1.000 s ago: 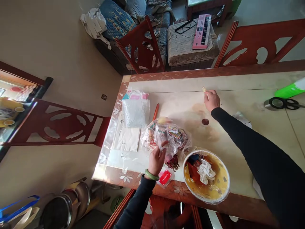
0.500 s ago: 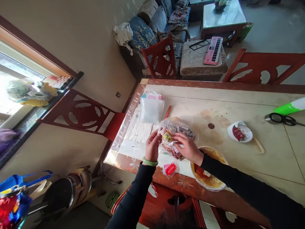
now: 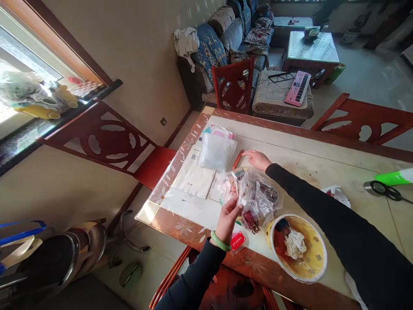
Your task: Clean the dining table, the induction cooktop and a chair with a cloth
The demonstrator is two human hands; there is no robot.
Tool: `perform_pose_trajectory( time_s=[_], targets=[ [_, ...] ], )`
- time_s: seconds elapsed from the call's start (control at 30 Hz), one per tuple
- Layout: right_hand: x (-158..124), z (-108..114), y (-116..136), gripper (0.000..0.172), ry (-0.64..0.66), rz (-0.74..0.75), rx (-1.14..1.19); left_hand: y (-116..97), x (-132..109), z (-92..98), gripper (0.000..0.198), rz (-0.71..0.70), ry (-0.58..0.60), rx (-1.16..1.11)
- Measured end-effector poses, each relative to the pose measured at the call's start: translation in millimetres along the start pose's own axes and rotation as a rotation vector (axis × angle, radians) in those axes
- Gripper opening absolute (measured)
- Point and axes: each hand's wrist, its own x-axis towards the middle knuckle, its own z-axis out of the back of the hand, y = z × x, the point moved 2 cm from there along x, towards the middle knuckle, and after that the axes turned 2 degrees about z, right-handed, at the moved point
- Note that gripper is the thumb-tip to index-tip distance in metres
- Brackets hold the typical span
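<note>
Fingers (image 3: 236,208) of the left hand (image 3: 227,221) pinch a clear bag (image 3: 260,200) of packets near the table's (image 3: 338,174) front edge; the right hand (image 3: 256,159), fingers together, reaches beside an orange pen (image 3: 238,159); a bowl (image 3: 298,275) holds white cloth (image 3: 295,244).

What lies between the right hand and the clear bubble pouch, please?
An orange pen lies between the right hand and the pouch, in the head view.

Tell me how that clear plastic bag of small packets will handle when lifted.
The clear plastic bag looks floppy: it creases and bunches where the left hand pinches it. It is probably light for its bulk, since it seems to hold only small flat packets. Its thin, glossy film may slip, and the contents would likely shift.
</note>
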Motion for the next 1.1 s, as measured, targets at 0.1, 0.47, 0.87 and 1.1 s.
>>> perform_pose_trajectory(
  time_s=[0.1,0.47,0.87,1.1],
  targets=[
    [50.5,-42.9,-11.3,0.053,0.268,0.02,-0.159,7.7,-2.8,5.0,0.055,0.059,0.027,0.011],
    [54.1,-60.0,-30.9,0.018,0.195,-0.089,-0.312,-6.5,-7.1,11.1,0.044,0.027,0.094,0.085],
    [-196.3,18.0,71.5,0.027,-0.472,-0.148,0.913,-52.5,2.9,4.3,0.041,0.03,-0.015,0.038],
    [-196.7,-103.6,127.2,0.043,-0.261,-0.227,0.884,-57.0,-5.9,-5.0,0.043,-0.002,-0.036,0.123]
  ],
)
